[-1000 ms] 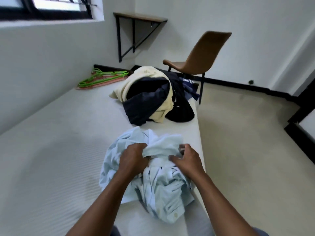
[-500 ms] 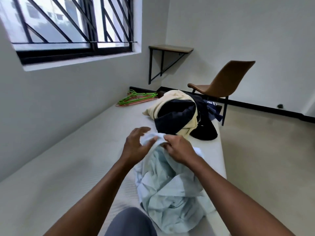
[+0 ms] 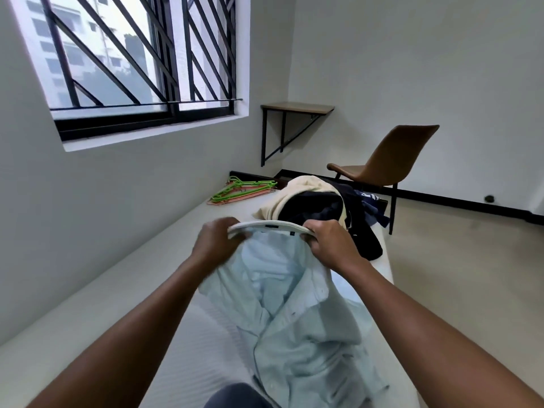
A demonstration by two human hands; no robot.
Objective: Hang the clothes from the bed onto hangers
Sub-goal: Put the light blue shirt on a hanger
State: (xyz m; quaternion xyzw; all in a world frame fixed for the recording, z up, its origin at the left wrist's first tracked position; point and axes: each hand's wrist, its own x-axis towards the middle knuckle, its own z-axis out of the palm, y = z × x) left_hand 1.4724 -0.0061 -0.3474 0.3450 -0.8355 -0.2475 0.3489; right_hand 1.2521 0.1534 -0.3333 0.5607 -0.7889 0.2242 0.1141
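Holding a pale blue shirt over the bed, the left hand and right hand each grip one end of its collar, stretched crosswise. The hangers lie well ahead, leftward, nearer the left hand.

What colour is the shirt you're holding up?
Pale blue shirt with a white collar band, seen in the head view.

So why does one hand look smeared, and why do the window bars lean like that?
Head view: the left hand looks smeared with blur, the right hand gripping the shirt is sharper; head view: the wide-angle lens tilts and bows the window bars; head view: daylight is soft, outside washed pale, no hard shadows.
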